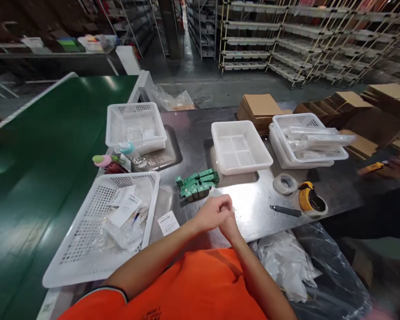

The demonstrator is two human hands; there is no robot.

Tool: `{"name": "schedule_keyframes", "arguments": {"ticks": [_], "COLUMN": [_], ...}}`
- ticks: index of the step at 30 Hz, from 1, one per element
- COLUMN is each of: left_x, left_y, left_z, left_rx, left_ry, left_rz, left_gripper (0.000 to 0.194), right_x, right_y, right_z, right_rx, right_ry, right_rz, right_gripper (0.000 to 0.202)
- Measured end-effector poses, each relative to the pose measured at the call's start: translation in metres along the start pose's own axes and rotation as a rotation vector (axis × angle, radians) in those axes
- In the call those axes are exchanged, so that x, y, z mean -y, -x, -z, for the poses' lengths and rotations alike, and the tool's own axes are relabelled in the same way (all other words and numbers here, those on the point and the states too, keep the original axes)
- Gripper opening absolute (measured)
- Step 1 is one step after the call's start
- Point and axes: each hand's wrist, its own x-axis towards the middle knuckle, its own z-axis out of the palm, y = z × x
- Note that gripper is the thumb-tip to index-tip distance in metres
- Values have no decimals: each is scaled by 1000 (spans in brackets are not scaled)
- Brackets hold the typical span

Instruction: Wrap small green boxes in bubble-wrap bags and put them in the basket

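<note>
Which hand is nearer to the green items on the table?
The left. The left hand is just below and right of the green items in the picture; the right hand is farther right and lower, close against the left.

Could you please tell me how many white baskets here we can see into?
4: the front-left basket, the back-left basket, the centre basket and the right-hand basket, which sits stacked on top. Others may be hidden underneath.

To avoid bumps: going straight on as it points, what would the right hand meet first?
The right hand would likely meet the left hand, which seems to touch it; depth is unclear.
</note>
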Motion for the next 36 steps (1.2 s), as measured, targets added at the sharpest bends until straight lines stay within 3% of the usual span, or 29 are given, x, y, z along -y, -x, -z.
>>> {"name": "schedule_keyframes", "arguments": {"ticks": [2,3,4,7,10,11,13,15,16,17,19,22,24,27,31,34,36], "left_x": [15,21,24,25,18,16,13,12,12,11,11,12,13,18,34,53,68], "left_y": [-4,-4,-4,3,15,18,23,25,25,24,21,20,22,32,53,67,76], "left_z": [13,20,25,36,39,39,41,41,38,33,17,-17,-34,-40,-30,-27,-28], "left_rx": [-240,-302,-313,-201,-191,-199,-183,-114,-66,-3,176,411,467,459,392,351,318], "left_ry": [240,331,405,527,526,515,488,438,390,323,124,-343,-568,-577,-457,-424,-409], "left_rz": [117,186,253,387,366,342,289,231,204,181,139,62,2,-118,-218,-100,-21], "left_gripper": [7,9,11,16,16,16,14,13,13,12,11,20,28,25,23,21,20], "right_x": [8,13,21,48,73,78,80,74,69,65,57,49,42,34,48,71,79], "right_y": [4,8,15,33,43,43,40,34,31,27,21,16,15,8,-38,-108,-161], "right_z": [-4,-7,-9,-13,-3,3,19,31,33,32,24,5,-2,7,38,54,57], "right_rx": [103,147,190,323,477,431,106,-234,-283,-239,5,253,249,18,-216,-308,-326], "right_ry": [150,244,362,672,740,713,590,355,209,62,-160,-223,-148,33,175,217,221], "right_rz": [-39,-31,0,149,180,160,67,-155,-312,-475,-735,-866,-861,-754,-573,-399,-385], "right_gripper": [12,14,18,23,21,18,17,35,46,57,74,80,69,45,26,20,19]}}
